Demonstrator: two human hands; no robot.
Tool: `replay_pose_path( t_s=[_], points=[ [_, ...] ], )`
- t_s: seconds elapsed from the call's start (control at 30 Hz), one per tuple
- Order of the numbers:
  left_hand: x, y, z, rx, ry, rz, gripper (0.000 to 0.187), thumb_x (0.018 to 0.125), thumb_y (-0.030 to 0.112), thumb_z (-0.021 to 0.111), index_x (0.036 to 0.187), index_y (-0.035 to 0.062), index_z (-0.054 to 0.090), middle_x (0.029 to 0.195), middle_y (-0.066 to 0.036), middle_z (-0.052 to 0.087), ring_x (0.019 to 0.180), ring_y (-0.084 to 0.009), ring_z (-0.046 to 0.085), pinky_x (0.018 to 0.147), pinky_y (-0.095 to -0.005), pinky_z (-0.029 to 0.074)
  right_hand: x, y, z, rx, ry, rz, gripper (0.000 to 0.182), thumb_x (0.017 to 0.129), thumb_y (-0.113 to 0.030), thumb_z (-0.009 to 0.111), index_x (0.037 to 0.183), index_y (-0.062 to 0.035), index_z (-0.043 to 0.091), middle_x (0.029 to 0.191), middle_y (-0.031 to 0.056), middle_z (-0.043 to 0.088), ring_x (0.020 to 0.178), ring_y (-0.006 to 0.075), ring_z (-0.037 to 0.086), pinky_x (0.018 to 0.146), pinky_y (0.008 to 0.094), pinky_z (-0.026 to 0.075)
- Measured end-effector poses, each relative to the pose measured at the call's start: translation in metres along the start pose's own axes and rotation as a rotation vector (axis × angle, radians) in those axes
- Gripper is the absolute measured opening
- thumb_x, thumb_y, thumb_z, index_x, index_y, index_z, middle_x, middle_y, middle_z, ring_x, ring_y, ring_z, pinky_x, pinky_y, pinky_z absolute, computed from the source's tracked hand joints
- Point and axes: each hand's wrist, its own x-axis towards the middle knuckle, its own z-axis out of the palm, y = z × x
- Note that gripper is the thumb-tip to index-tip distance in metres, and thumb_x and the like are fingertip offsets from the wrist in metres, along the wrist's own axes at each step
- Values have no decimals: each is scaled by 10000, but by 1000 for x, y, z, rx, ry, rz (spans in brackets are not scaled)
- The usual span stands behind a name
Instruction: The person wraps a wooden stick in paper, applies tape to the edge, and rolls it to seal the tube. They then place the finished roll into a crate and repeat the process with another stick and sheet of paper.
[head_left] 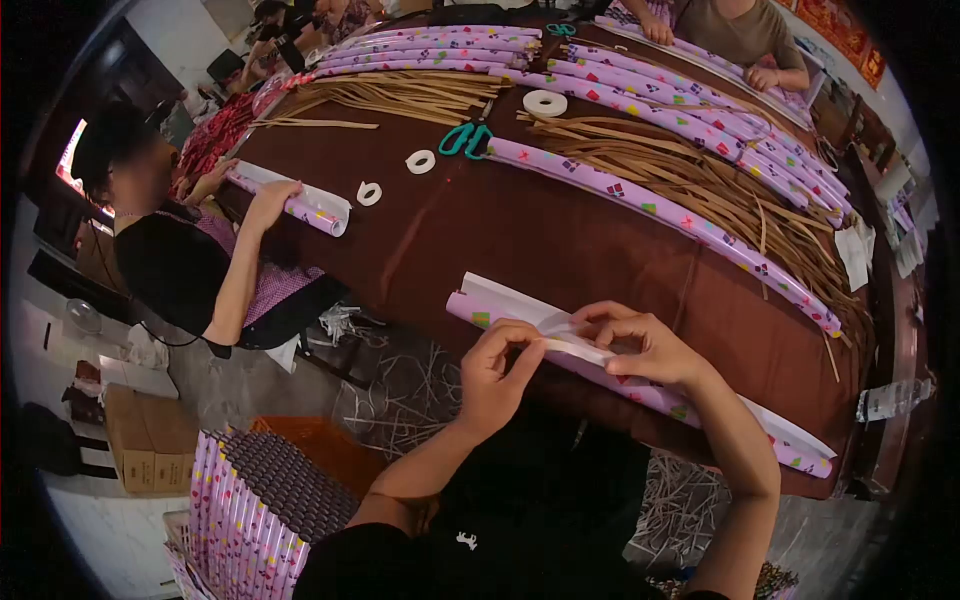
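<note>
A partly rolled sheet of purple patterned paper lies along the near table edge, its white inner side showing at the upper flap. Over its middle, my left hand pinches one end of a short white strip between thumb and fingers. The other end of the strip is at the fingertips of my right hand, whose fingers are curled with the thumb below. Beyond the sheet, a finished-looking purple roll lies slanting across the brown tabletop.
Teal scissors and white tape rolls lie further back, near brown strips and more purple rolls. A co-worker at left handles another roll; another person works across the table. Upright rolls stand lower left.
</note>
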Motion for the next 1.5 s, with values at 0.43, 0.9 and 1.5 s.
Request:
replay_pose_path(
  t_s=[0.43,0.9,1.5],
  points=[
    [33,-9,-60,721,43,249,73,826,123,746,856,59,729,906,-56,711,994,-238,632,937,-372,400,-1,4,10,-139,67,-46,359,712,-148,872,1020,-42,720,1153,48,567,1093,197,530,993,350,411],
    [49,-29,-82,567,-4,-23,161,824,186,776,910,53,750,1021,-111,710,997,-258,630,908,-372,461,-5,-1,11,-7,191,70,487,807,-290,811,1132,-160,473,853,-22,604,870,136,539,918,334,367],
    [87,-15,-95,476,-276,-244,123,894,73,706,929,-43,724,831,-59,725,753,-77,629,697,-229,493,-11,-19,-1,-653,161,-252,218,788,-224,715,985,-156,779,623,13,584,699,169,412,822,311,287]
  ],
)
